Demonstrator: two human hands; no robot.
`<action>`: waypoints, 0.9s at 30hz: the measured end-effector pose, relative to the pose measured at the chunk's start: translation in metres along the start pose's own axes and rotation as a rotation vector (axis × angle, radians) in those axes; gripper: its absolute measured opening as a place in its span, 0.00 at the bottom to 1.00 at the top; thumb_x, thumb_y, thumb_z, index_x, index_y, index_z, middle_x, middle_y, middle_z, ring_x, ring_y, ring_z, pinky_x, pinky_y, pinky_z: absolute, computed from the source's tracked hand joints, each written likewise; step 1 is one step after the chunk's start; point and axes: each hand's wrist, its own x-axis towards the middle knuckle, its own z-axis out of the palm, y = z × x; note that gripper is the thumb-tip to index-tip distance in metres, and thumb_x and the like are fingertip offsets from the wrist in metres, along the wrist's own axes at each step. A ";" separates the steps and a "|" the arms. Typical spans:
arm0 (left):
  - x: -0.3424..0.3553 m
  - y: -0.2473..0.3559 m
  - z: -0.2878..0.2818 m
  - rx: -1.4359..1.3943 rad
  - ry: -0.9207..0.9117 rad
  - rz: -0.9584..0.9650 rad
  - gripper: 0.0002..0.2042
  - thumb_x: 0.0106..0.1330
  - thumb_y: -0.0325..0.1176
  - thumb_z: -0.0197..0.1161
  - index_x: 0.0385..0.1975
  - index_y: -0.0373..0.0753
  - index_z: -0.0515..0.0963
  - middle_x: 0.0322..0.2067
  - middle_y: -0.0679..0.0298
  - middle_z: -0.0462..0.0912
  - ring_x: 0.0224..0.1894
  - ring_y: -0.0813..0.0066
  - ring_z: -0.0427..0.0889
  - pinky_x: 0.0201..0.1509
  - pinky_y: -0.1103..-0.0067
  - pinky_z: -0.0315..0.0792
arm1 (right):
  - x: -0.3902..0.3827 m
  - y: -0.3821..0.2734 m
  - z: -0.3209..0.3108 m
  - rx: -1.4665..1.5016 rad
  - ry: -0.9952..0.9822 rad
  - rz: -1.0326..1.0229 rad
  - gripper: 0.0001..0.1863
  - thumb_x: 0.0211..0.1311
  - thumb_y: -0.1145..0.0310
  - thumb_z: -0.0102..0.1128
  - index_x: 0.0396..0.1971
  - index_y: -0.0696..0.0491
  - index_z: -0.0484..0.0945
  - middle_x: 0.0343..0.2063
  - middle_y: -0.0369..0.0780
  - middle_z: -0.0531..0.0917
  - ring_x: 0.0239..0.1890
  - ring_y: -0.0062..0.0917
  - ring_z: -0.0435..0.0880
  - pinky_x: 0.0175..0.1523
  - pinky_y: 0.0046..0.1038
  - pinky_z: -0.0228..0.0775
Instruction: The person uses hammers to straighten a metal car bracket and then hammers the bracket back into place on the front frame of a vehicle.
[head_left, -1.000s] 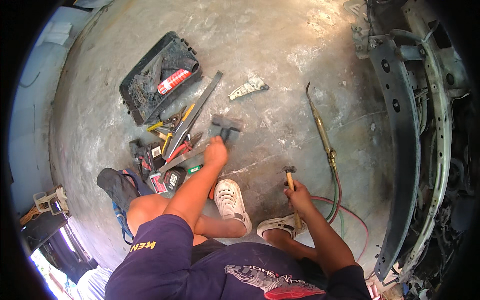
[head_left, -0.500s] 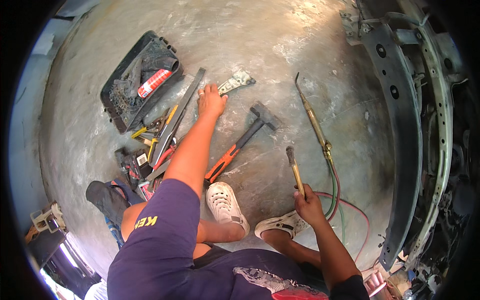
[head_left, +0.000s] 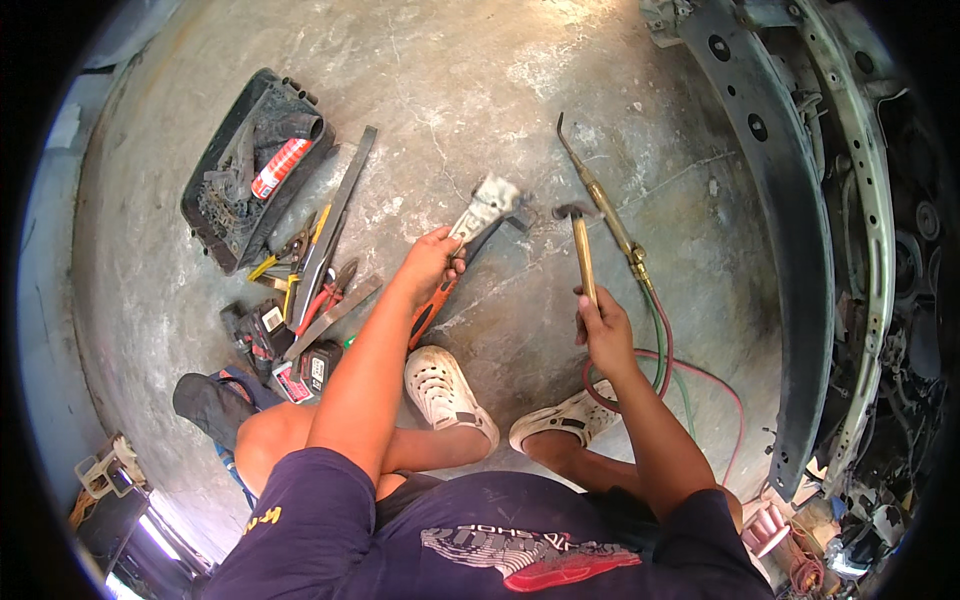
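In my left hand (head_left: 435,262) is a small pale metal bracket (head_left: 487,208), gripped by its narrow end with the wide end pointing away from me. The bracket is above a sledgehammer (head_left: 433,312) with an orange and black handle, and hides much of its head. My right hand (head_left: 606,328) is closed round the wooden handle of a hammer (head_left: 585,255). This hammer's dark head is up at the far end, blurred by motion. Just right of it a brass gas torch (head_left: 612,215) lies on the floor.
Left on the concrete floor (head_left: 400,90) stands a black plastic bin (head_left: 222,225) with a red and white can (head_left: 281,168). Below it lie a long flat metal bar (head_left: 350,190), pliers and a cordless drill (head_left: 255,335). Hoses (head_left: 664,365) trail from the torch. A car's front beam (head_left: 770,180) stands right.
My left hand has lifted the bracket off the floor and drawn it nearer, over the sledgehammer. My right hand has raised the hammer forward, and its head now shows side-on.
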 end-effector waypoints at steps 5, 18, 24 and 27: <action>0.027 -0.003 -0.017 0.236 0.209 0.047 0.07 0.76 0.35 0.57 0.46 0.40 0.75 0.24 0.72 0.73 0.19 0.84 0.71 0.21 0.84 0.66 | 0.029 -0.001 0.016 -0.206 0.094 -0.147 0.15 0.78 0.60 0.54 0.48 0.56 0.78 0.20 0.29 0.72 0.19 0.13 0.70 0.24 0.21 0.67; 0.085 0.057 -0.059 0.197 0.392 0.202 0.09 0.76 0.40 0.58 0.45 0.41 0.77 0.26 0.73 0.71 0.23 0.85 0.71 0.23 0.84 0.68 | 0.100 -0.042 0.065 -0.695 0.104 -0.226 0.17 0.73 0.59 0.55 0.50 0.56 0.74 0.35 0.56 0.85 0.40 0.56 0.83 0.45 0.53 0.73; 0.106 0.057 -0.057 0.404 0.395 -0.023 0.14 0.74 0.43 0.62 0.45 0.38 0.78 0.25 0.69 0.75 0.21 0.82 0.75 0.21 0.82 0.70 | 0.103 -0.046 0.061 -0.931 -0.149 -0.089 0.16 0.72 0.60 0.54 0.47 0.58 0.72 0.36 0.57 0.85 0.42 0.56 0.84 0.48 0.52 0.75; 0.107 0.045 -0.056 0.429 0.297 -0.069 0.17 0.70 0.44 0.66 0.44 0.34 0.78 0.29 0.60 0.84 0.24 0.74 0.83 0.25 0.76 0.75 | 0.058 -0.016 0.027 -0.931 -0.253 -0.002 0.16 0.72 0.60 0.55 0.44 0.59 0.72 0.33 0.58 0.84 0.39 0.56 0.84 0.47 0.52 0.75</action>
